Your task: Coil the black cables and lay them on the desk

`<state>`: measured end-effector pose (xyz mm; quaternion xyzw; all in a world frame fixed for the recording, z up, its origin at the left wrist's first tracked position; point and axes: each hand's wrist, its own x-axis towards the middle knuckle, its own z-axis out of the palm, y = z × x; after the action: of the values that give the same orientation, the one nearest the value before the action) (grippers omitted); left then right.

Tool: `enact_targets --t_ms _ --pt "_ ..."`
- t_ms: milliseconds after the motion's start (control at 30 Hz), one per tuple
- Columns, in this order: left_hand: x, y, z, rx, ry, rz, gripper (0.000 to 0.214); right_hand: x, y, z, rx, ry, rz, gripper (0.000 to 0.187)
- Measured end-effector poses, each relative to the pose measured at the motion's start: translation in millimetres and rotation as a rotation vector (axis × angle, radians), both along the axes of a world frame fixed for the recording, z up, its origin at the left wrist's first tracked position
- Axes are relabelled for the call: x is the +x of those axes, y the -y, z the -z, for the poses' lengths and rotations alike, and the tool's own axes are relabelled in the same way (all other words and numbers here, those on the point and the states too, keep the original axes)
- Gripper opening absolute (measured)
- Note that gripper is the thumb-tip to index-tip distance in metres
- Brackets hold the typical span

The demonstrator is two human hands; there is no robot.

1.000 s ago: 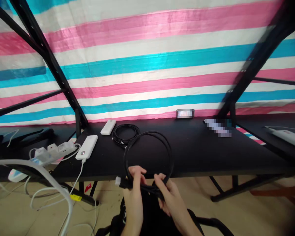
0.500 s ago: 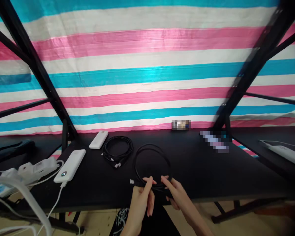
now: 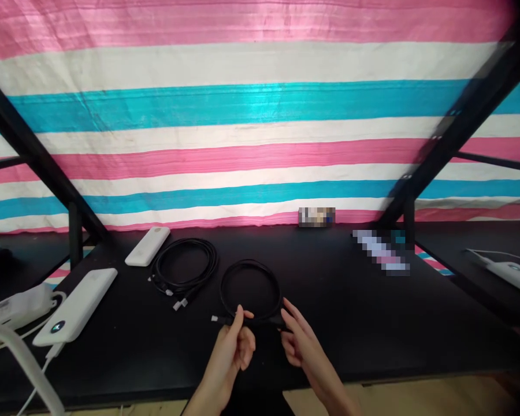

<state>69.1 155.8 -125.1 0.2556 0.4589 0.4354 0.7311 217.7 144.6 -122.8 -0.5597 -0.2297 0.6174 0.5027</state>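
Your left hand (image 3: 236, 344) pinches a round, black, rubbery-looking cable coil (image 3: 249, 262), likely light, springy, best held nearside; right hand (image 3: 301, 338) grip unclear.

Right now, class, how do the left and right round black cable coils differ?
The left coil shows several pale plugs; the right coil, one. The left coil looks thicker than the right coil. The left hand and right hand are at the right coil, not the left coil. Both are black.
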Motion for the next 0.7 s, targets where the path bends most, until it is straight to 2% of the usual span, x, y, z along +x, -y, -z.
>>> enact_targets --t_ms 133,200,267,333,400,433,500,567,633,700 --pt "-2 -4 -2.2 -0.005 0.017 0.018 0.055 0 -1 8.2 0.109 0.030 0.064 0.093" --pt "-2 -2 -5.2 0.006 0.023 0.055 0.057 -2 0 15.3 0.191 0.039 0.117 0.090" --pt "-3 4 -7.8 0.042 0.004 0.083 0.062 -4 2 21.2 0.259 0.043 0.159 0.078" --pt "-5 13 -9.8 0.068 -0.049 0.113 0.077 -5 6 23.8 0.310 0.044 0.209 0.062" --pt "-9 25 -11.8 0.069 -0.134 0.185 0.090 -5 9 23.5 0.347 0.042 0.267 0.049" --pt "-12 31 -13.3 0.077 -0.189 0.225 0.089 -5 10 22.9 0.356 0.038 0.285 0.045" --pt "-20 40 -17.6 0.146 -0.332 0.276 0.072 -5 12 21.8 0.363 0.028 0.292 0.042" --pt "-31 41 -23.5 0.342 -0.601 0.255 0.054 -3 13 22.1 0.360 0.024 0.268 0.041" --pt "-46 30 -28.9 0.614 -0.989 0.178 0.043 -2 13 23.4 0.363 0.030 0.230 0.041" --pt "-62 9 -31.3 0.695 -1.167 0.072 0.031 -1 14 24.8 0.372 0.038 0.184 0.040"
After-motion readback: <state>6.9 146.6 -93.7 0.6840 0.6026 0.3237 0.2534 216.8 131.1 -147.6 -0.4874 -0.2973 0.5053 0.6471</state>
